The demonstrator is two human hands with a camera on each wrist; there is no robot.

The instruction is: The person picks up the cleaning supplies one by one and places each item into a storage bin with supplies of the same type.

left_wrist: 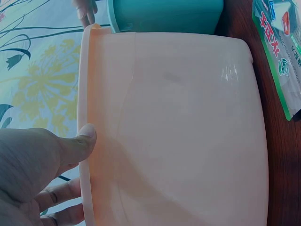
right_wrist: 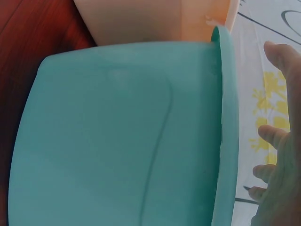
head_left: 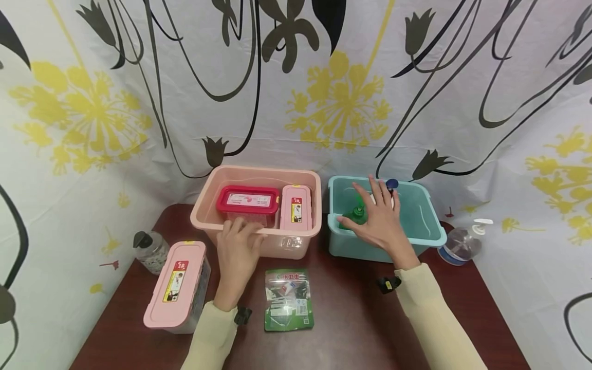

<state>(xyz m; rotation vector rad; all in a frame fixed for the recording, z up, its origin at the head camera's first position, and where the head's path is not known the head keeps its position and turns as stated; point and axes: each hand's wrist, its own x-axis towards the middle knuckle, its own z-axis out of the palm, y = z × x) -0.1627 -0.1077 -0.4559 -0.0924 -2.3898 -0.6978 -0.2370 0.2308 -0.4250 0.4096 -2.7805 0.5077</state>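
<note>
My left hand (head_left: 238, 252) holds the front rim of a peach-pink plastic bin (head_left: 291, 246). In the left wrist view the thumb lies on the outer side of that rim, fingers over the other side. Inside the bin are a container with a red lid (head_left: 250, 200) and a box with a pink lid (head_left: 296, 208). Over a teal bin (head_left: 361, 246) my right hand (head_left: 381, 218) is spread, fingers extended and apart. Beneath it, partly hidden, show a green bottle (head_left: 357, 214) and a white item with a dark blue cap (head_left: 392, 183).
A green and silver pouch (head_left: 289, 300) lies on the dark wooden table (head_left: 351, 313) in front of the bins. To the left stand a pink-lidded box (head_left: 178, 282) and a clear black-capped bottle (head_left: 151, 252). A clear pump bottle (head_left: 462, 244) stands right of the teal bin.
</note>
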